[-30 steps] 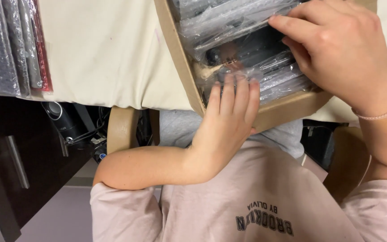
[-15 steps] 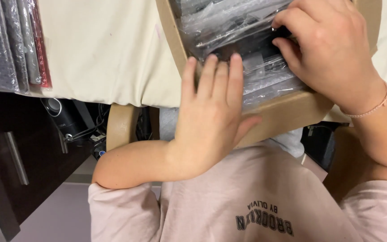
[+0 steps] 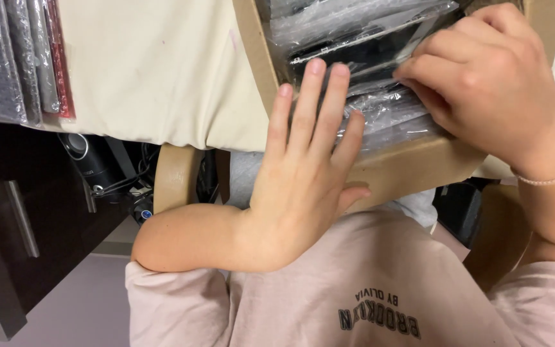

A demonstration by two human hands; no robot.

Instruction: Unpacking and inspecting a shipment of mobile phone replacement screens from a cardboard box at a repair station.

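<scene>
Cream cloth [image 3: 155, 71] covered the table, and a cardboard box [image 3: 412, 168] stood at its near edge, partly over the person's lap. In the head view, the box was packed with flat dark items in bubble wrap [image 3: 361, 51], standing on edge in a row.

The left hand [image 3: 300, 186] lay flat with its fingers [image 3: 309, 96] straight and apart, pressing on the near wall of the box and the front wrapped items; it gripped nothing. The right hand [image 3: 489, 83] was curled over the row from the other side, its fingertips closed on one wrapped item, though the pinch itself was hard to see.

As I judge, the sorting in the box was in the middle: one item was being separated, none was out. More wrapped items [image 3: 14, 58] lay at the far left on the cloth.

The top of the box was cut off, and its depth was hidden. Under the table, a dark cabinet [image 3: 8, 218] and some cables [image 3: 123, 183] were only partly clear.
</scene>
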